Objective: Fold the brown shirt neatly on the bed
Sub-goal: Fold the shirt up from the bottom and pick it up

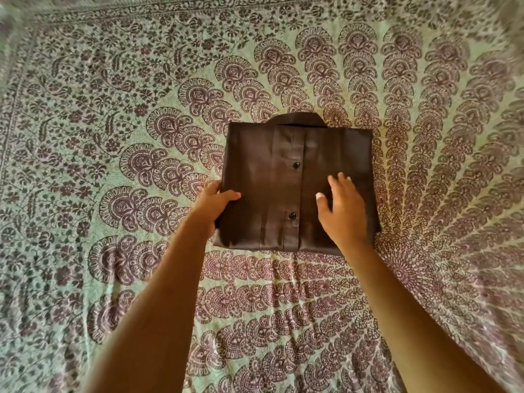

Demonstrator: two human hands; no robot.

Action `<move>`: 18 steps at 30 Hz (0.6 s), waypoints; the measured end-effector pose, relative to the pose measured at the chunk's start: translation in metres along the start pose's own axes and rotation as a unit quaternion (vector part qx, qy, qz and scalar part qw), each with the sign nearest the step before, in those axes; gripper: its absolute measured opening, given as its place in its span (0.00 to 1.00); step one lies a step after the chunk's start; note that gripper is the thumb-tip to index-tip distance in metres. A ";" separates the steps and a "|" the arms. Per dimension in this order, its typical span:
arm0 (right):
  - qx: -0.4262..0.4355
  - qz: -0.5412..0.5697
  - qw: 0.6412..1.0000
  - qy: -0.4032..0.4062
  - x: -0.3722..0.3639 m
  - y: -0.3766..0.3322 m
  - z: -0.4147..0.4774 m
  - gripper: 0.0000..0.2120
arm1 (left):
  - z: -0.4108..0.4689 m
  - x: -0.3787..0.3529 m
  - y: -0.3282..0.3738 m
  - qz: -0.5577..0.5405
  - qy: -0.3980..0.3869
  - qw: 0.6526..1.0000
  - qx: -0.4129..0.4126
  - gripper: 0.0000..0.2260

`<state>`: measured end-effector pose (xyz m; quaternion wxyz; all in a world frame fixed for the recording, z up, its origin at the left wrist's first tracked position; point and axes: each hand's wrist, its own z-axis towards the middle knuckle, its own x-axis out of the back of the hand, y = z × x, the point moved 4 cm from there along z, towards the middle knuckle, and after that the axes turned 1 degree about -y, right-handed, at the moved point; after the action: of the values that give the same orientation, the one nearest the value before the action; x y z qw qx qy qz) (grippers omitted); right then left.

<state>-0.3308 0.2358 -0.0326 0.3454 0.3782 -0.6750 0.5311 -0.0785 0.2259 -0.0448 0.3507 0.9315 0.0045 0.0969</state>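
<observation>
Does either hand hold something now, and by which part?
The left hand holds the folded brown shirt by its left edge, thumb on top. The right hand is open over the shirt's right side and holds nothing.

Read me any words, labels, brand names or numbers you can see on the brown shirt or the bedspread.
None: no readable text, number, brand or sign shows anywhere.
brown shirt: plain folded cloth with two dark buttons, no tag showing; the left hand and right hand cover parts of it.
bedspread: printed paisley and floral pattern only, no lettering.
</observation>
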 end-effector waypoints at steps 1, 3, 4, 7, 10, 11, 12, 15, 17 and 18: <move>0.017 0.053 0.998 -0.021 0.004 -0.013 0.000 0.23 | -0.002 0.001 -0.001 0.023 0.006 1.000 -0.006 0.13; 0.006 0.169 0.980 -0.108 0.010 -0.040 0.001 0.23 | -0.012 0.000 0.009 0.066 0.019 0.996 -0.055 0.13; -0.016 0.217 0.963 -0.160 0.014 -0.054 0.001 0.23 | -0.020 -0.004 0.019 0.105 0.026 0.989 -0.101 0.15; -0.106 0.361 0.887 -0.267 0.029 -0.092 0.004 0.27 | -0.059 -0.024 0.058 0.249 0.030 0.938 -0.240 0.20; -0.180 0.425 0.834 -0.302 0.056 -0.108 0.008 0.35 | -0.107 -0.047 0.089 0.373 0.021 0.865 -0.336 0.23; -0.195 0.424 0.833 -0.298 0.068 -0.111 0.008 0.35 | -0.121 -0.053 0.095 0.423 0.021 0.835 -0.352 0.23; -0.209 0.415 0.838 -0.287 0.077 -0.110 0.008 0.33 | -0.133 -0.059 0.098 0.464 0.019 0.806 -0.366 0.22; -0.237 0.364 0.873 -0.224 0.106 -0.110 0.002 0.26 | -0.170 -0.069 0.104 0.516 0.006 0.747 -0.420 0.20; -0.236 0.269 0.915 -0.185 0.123 -0.113 -0.007 0.26 | -0.189 -0.069 0.104 0.494 -0.037 0.751 -0.437 0.20; -0.229 0.230 0.930 -0.172 0.133 -0.116 -0.015 0.25 | -0.196 -0.065 0.101 0.461 -0.080 0.770 -0.434 0.20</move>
<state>-0.2908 0.2140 0.1386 0.1697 0.2091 -0.8959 0.3534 -0.1844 0.2722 0.1536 0.6303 0.5744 -0.4962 0.1633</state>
